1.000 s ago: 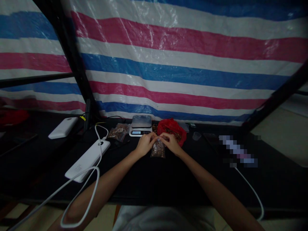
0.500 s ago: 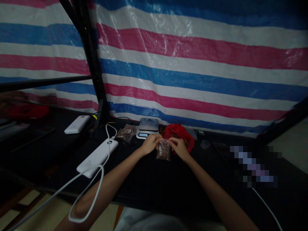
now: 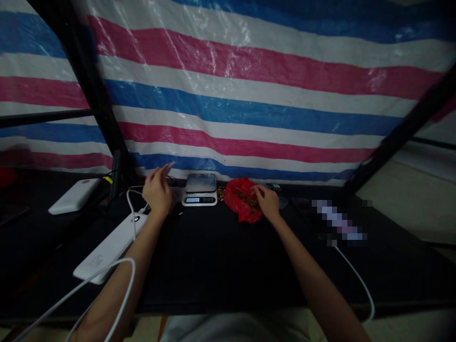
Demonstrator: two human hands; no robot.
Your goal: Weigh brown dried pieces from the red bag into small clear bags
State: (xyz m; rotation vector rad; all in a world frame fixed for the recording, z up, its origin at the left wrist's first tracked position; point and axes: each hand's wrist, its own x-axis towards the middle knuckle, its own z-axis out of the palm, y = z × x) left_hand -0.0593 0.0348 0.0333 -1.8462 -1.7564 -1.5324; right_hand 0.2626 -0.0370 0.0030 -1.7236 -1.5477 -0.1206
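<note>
Presently — hands (image 3: 156,191) (image 3: 269,203): grip unclear | between — scale (image 3: 201,189), red bag (image 3: 235,195) | cable (image 3: 134,269) across left forearm (image 3: 148,247)

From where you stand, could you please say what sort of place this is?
Perhaps a makeshift work booth: a digital scale and a red bag of brown bits on a black table, with striped sheeting behind.

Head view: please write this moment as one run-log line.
left hand: left of scale, grip unclear; right hand: at right edge of red bag, grip unclear; scale display: lit
</note>
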